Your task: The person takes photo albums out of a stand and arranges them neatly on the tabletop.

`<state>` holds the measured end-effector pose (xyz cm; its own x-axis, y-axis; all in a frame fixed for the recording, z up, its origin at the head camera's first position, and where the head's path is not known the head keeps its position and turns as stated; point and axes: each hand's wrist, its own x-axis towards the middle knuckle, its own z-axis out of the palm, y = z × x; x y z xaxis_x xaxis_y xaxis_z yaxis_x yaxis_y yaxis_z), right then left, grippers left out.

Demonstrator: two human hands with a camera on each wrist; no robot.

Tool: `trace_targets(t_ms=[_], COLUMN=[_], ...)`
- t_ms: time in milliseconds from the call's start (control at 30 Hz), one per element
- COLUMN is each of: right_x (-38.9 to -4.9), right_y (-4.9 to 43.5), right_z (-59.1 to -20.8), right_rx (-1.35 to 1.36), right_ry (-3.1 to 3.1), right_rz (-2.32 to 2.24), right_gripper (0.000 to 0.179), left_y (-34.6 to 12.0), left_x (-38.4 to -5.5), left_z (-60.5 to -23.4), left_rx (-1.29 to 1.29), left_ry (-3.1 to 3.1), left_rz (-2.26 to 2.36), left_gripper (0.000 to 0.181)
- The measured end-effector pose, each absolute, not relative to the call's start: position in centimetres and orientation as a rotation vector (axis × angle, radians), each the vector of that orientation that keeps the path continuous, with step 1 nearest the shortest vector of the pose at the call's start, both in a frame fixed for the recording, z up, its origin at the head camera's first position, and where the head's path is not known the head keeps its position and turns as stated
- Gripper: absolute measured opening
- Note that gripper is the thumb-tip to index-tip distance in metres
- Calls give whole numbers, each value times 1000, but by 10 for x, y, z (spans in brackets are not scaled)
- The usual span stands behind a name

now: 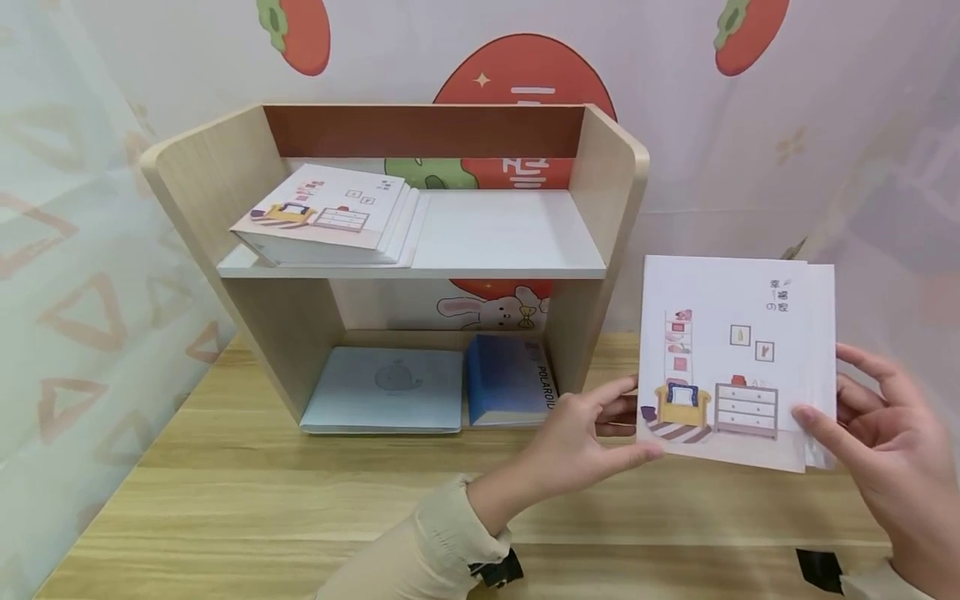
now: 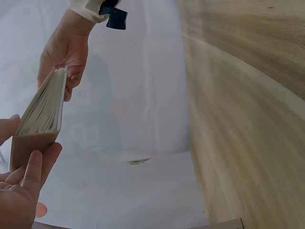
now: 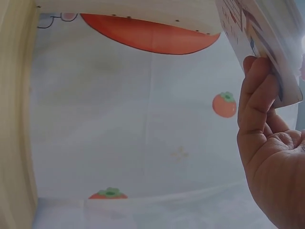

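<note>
A white photo album [image 1: 723,350], printed with a yellow armchair and a chest of drawers, is held up right of the shelf. My left hand [image 1: 581,442] grips its spine side, thumb on the front cover and fingers behind. On the opposite side my right hand [image 1: 892,442] pinches the page edge, its thumb pressing the front. The left wrist view looks along the album's pages [image 2: 43,107], slightly fanned between the covers, with the left hand [image 2: 21,191] at the spine. In the right wrist view the right hand [image 3: 271,138] has its fingers against the cover [image 3: 267,43].
A two-tier wooden shelf [image 1: 618,208] stands on the wooden table [image 1: 300,508]. A matching white album [image 1: 322,208] lies on its upper tier at the left. Below are a pale blue album [image 1: 382,387] and a dark blue one marked POLAROID [image 1: 517,379]. A printed curtain hangs behind.
</note>
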<state>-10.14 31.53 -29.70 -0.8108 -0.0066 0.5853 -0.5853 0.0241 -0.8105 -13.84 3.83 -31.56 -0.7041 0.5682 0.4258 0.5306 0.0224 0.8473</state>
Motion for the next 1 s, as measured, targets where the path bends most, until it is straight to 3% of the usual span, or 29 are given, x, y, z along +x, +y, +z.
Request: trace_targets(t_ms=[233,1000], right_x=[-102,-91], right_y=[324,349], right_z=[-308,-333], right_rx=[554,548], right_ry=[-1992,-2178], right_rz=[1823,1814], right_gripper=[68,67], left_y=[42,57], left_x=[-140,-136], left_z=[-324,-343], left_rx=[1032,887], left_ry=[2192,2233], left_rz=[1776,1651], left_gripper=[64,40])
